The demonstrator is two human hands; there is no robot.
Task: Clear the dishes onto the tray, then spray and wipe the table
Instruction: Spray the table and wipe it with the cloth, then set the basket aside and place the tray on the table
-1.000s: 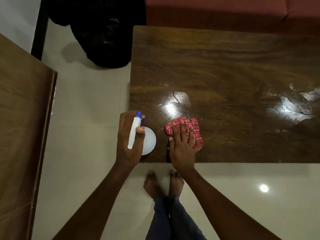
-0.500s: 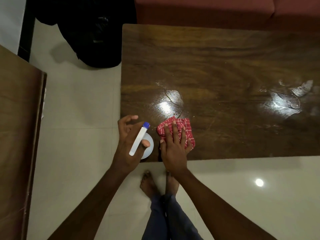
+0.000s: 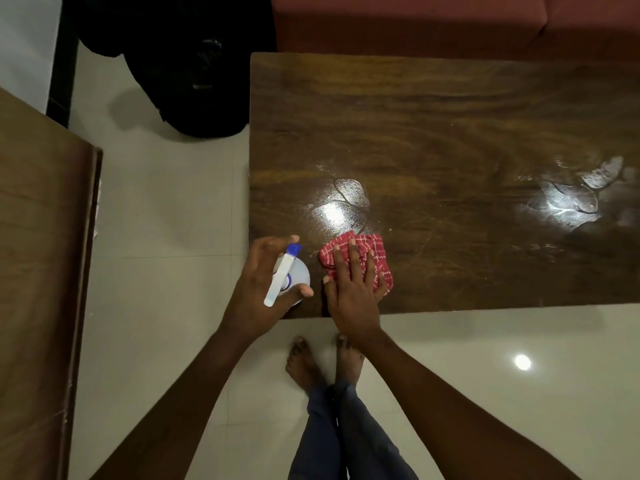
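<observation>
A white spray bottle [image 3: 282,275] with a blue nozzle stands at the near left corner of the dark wooden table [image 3: 433,133]. My left hand [image 3: 256,292] holds it, thumb and fingers around its body under the spray head. Just right of the bottle lies a folded red checked cloth [image 3: 381,251]. My right hand [image 3: 351,299] presses flat on the cloth with straight fingers. A wet glossy patch [image 3: 339,206] shines on the table just beyond the cloth. No dishes or tray are in view.
Wet streaks [image 3: 571,195] glisten at the table's right side. A red sofa [image 3: 415,22] runs behind the table and a black bag [image 3: 180,64] sits on the floor at the far left. Another wooden surface [image 3: 34,271] fills the left edge. My bare feet [image 3: 322,362] stand on the tiles.
The spray head turned from pointing away to angled toward the far right, and my left hand's fingers spread more loosely around the bottle. My right hand stayed flat on the cloth.
</observation>
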